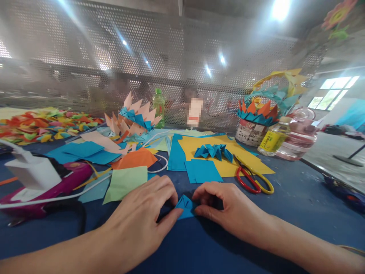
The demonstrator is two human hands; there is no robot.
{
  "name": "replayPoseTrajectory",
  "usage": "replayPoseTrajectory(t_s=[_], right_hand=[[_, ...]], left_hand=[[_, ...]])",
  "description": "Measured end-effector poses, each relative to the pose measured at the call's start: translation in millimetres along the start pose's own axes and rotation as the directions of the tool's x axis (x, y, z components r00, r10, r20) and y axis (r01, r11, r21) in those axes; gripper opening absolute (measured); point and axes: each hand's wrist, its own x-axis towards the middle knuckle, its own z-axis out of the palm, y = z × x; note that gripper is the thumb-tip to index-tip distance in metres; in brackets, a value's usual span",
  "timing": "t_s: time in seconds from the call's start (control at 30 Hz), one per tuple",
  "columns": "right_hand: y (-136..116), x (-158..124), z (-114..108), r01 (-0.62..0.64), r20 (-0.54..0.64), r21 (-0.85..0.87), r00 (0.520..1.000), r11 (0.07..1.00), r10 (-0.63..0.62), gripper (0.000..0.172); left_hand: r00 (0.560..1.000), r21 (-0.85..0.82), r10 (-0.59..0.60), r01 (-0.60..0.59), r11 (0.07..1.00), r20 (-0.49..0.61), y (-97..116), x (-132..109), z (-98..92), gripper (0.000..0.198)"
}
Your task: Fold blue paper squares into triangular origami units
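Pinching a folded blue paper (186, 208) by its left side in the left hand (144, 205), thumb in front and fingers curled behind; gripping its right side lightly in the right hand (224, 201), between thumb and forefinger. Held low at the dark blue tabletop (205, 251), on the near side of the yellow sheets (241, 148); hard to tell whether lying flat or slightly raised. On the yellow sheets, a cluster of folded blue pieces (213, 151); over their near edge, some blue squares (203, 171); across their near right part, scissors (253, 176) with one red and one yellow handle. To the left of the yellow sheets, a pale green sheet (127, 182), an orange sheet (135, 158) and a blue stack (85, 149), then a white charger (34, 173) on a purple power strip (76, 173). Beyond them to the left, a spiky peach-and-blue paper piece (134, 120), a green bottle (159, 107) and a colourful heap of paper bits (48, 123). To their right, a white basket (249, 132), a yellow-labelled bottle (272, 140) and a pink jug (298, 140).
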Motion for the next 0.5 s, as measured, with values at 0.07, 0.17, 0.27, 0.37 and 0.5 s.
replayPoseTrajectory(t_s=[0.07,0.17,0.27,0.37,0.5], right_hand=[[-1.5,-0.1,0.9,-0.007,-0.002,-0.018,1.000,1.000,0.007,0.013],[-1.7,-1.0,1.4,0.016,-0.007,-0.060,1.000,0.998,-0.016,0.019],[0.0,-2.3,1.5,0.086,0.013,-0.097,0.996,0.992,-0.085,0.024],[1.9,-2.9,1.4,0.156,0.035,-0.111,0.988,0.981,-0.153,0.027],[2.2,-1.1,0.9,0.150,0.038,-0.067,0.988,0.986,-0.148,0.027]], left_hand=[[1.000,0.017,-0.010,0.010,1.000,-0.002,-0.8,1.2,-0.7,0.005],[1.000,0.020,-0.006,0.005,1.000,0.028,-1.5,2.4,-1.9,0.005],[1.000,0.005,-0.013,0.013,1.000,0.022,-1.1,2.2,-1.0,0.003],[1.000,-0.023,-0.002,0.003,1.000,0.019,-0.6,1.1,1.1,0.005],[0.999,-0.055,0.017,-0.015,0.998,0.031,-1.5,0.8,2.1,0.006]])
